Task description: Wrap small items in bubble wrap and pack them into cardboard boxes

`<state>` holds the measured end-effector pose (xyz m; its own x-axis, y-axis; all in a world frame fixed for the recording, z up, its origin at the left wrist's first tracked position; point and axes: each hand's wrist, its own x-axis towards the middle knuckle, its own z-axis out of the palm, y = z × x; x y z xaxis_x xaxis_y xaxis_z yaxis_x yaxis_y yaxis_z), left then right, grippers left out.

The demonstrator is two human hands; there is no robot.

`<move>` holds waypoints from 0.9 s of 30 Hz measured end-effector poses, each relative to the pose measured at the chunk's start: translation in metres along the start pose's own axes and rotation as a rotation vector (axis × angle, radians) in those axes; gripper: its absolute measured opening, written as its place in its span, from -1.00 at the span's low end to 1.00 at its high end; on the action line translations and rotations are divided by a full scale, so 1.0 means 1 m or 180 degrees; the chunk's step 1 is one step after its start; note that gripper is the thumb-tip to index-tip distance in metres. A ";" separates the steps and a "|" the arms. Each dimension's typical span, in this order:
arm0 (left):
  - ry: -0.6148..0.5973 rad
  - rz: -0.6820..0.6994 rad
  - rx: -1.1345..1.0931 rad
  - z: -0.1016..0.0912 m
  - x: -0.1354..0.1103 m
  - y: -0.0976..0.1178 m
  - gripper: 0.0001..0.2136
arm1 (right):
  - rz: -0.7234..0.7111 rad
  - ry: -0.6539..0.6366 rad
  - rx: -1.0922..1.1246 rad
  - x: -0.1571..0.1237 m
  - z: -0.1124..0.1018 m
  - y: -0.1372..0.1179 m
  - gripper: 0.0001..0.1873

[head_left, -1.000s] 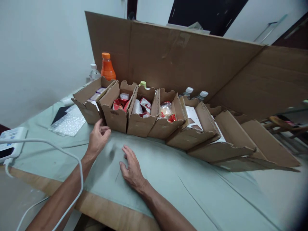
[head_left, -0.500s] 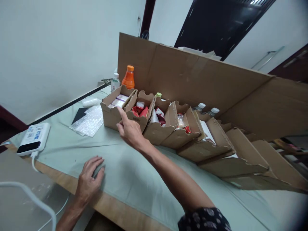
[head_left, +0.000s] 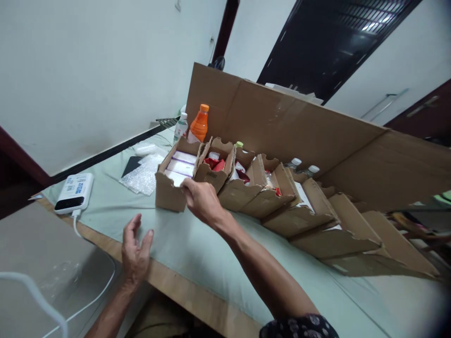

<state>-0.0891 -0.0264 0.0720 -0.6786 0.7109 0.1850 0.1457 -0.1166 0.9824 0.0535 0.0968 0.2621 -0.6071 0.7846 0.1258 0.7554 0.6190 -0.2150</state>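
Observation:
A row of open cardboard trays leans against a tall cardboard sheet (head_left: 282,126) on a table with a pale green cloth (head_left: 197,253). My right hand (head_left: 202,202) reaches forward and grips the front rim of the leftmost tray (head_left: 169,195), which holds white flat boxes (head_left: 181,164). The tray beside it (head_left: 211,176) holds red packets. My left hand (head_left: 136,251) hovers open over the table's near edge, fingers apart, holding nothing.
An orange bottle (head_left: 199,123) and a small clear bottle (head_left: 181,126) stand behind the trays. Bubble wrap (head_left: 143,174) and a black card lie at the left. A white power bank (head_left: 74,192) with a cable lies near the table's left corner.
My right hand has shifted from the second tray's front onto the leftmost tray's rim, and that tray has turned toward me. My left hand has lifted off the cloth and opened.

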 end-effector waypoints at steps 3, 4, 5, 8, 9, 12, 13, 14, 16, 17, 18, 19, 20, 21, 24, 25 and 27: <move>0.0130 -0.0101 -0.0231 -0.010 0.008 0.006 -0.36 | -0.0053 0.0182 0.0748 -0.063 -0.009 0.012 -0.81; 0.0062 -0.0065 -0.0239 -0.014 0.010 0.010 -0.32 | 0.0002 0.0282 0.1009 -0.082 -0.013 0.021 -0.81; -0.0078 -0.0001 -0.0238 -0.017 0.010 0.016 -0.28 | 0.0087 0.0395 0.1232 -0.100 -0.017 0.031 -0.80; -0.0742 0.0103 -0.0315 -0.020 0.007 0.034 -0.16 | 0.0487 0.0691 0.1618 -0.147 -0.027 0.066 -0.77; -0.0999 0.0060 -0.0355 -0.020 0.004 0.038 -0.16 | 0.0647 0.0781 0.1709 -0.162 -0.028 0.078 -0.77; -0.1683 -0.0211 -0.0231 -0.017 -0.007 0.040 -0.29 | 0.0981 0.1090 0.2187 -0.208 -0.021 0.104 -0.61; -0.1835 -0.0279 -0.0105 -0.016 -0.011 0.037 -0.35 | 0.0986 0.1118 0.2373 -0.223 -0.016 0.108 -0.45; -0.1918 -0.0313 0.0029 -0.015 -0.015 0.034 -0.40 | 0.0938 0.1076 0.2522 -0.237 -0.008 0.109 -0.29; -0.1887 -0.0315 0.0236 -0.012 -0.021 0.027 -0.47 | 0.0782 0.0835 0.2599 -0.256 0.013 0.102 -0.11; -0.1818 -0.0298 0.0298 -0.010 -0.024 0.025 -0.49 | 0.0737 0.0747 0.2528 -0.261 0.024 0.097 -0.11; -0.1749 -0.0277 0.0342 -0.007 -0.026 0.025 -0.50 | 0.0741 0.0749 0.2424 -0.262 0.034 0.090 -0.16; -0.1706 -0.0264 0.0387 -0.002 -0.027 0.027 -0.52 | 0.0801 0.0834 0.2318 -0.260 0.043 0.085 -0.25; -0.1692 -0.0250 0.0416 0.005 -0.027 0.030 -0.53 | 0.0901 0.0964 0.2232 -0.255 0.050 0.081 -0.34; -0.1713 -0.0229 0.0418 0.015 -0.027 0.035 -0.53 | 0.1035 0.1110 0.2175 -0.249 0.054 0.081 -0.43; -0.1930 -0.0057 0.0249 0.059 -0.022 0.056 -0.47 | 0.1462 0.1387 0.2127 -0.232 0.053 0.100 -0.50; -0.2022 0.0060 0.0179 0.077 -0.020 0.063 -0.43 | 0.1570 0.1437 0.2107 -0.228 0.049 0.112 -0.49; -0.2221 0.0230 0.0158 0.111 -0.016 0.071 -0.39 | 0.1703 0.1608 0.2045 -0.225 0.042 0.136 -0.49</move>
<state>0.0119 0.0311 0.1366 -0.0479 0.9835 0.1746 0.2168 -0.1604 0.9629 0.2827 0.0031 0.1640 0.0671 0.9718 0.2260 0.5312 0.1569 -0.8326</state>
